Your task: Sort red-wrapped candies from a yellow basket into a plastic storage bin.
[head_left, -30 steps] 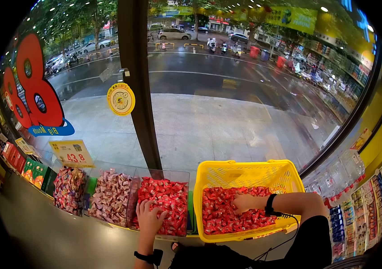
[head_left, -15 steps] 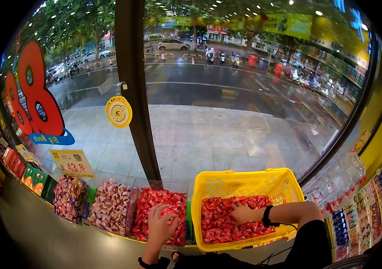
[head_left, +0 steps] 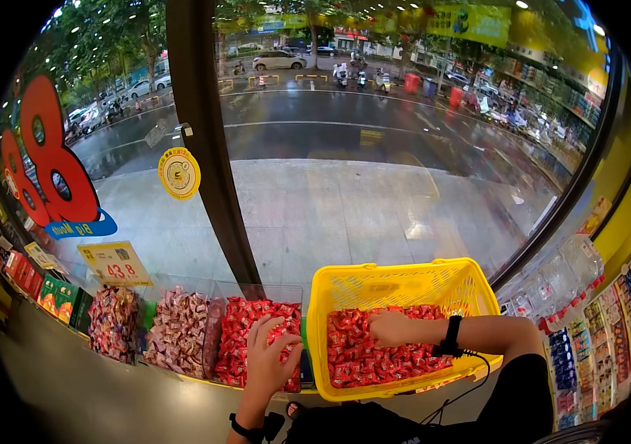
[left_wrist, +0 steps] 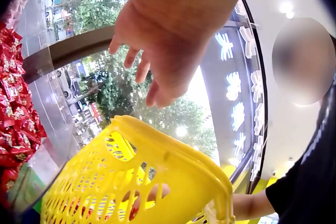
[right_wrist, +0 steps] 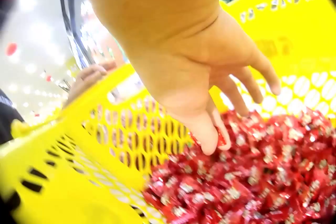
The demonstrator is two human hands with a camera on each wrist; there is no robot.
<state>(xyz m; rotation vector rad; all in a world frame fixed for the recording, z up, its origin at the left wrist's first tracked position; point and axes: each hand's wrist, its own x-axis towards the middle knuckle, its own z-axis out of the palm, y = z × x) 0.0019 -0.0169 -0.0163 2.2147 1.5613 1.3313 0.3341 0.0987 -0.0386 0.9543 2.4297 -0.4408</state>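
R thumb point(right_wrist: 205, 134) & forefinger are nearly together, w/ a red-wrapped sweet point(right_wrist: 221, 139) pinched b/w the tips; that view's blurry, so prob. just the one. Other fingers of the R hand point(right_wrist: 184, 66) hang loose & slightly bent, apart from each other, over the red sweets point(head_left: 382, 364) that cover the floor of the yellow basket point(head_left: 320, 325). L hand point(head_left: 267, 359) is up over the near right part of the clear bin point(head_left: 301, 297), fingers spread & gently curved, thumb well apart, no hold on anything. Black straps on both wrists: R strap point(head_left: 450, 337) has a dark cable point(head_left: 488, 364) trailing off it, L strap point(head_left: 247, 429) sits at the near edge. Clear bin is just left of the basket & full of similar red sweets point(head_left: 237, 318). Left again, a bin of pinkish sweets point(head_left: 176, 325), then a pile of mixed-colour sweets point(head_left: 113, 318) w/ a 43.8 price sign point(head_left: 115, 264) behind; farther left, green boxes point(head_left: 55, 296) & red boxes point(head_left: 25, 275). Far side: big window w/ dark post point(head_left: 208, 177), round yellow sticker point(head_left: 179, 174) & red 8s point(head_left: 56, 122); wet road point(head_left: 315, 122) & parked white car point(head_left: 280, 61) outside. Far right, rows of hanging packets point(head_left: 604, 340).
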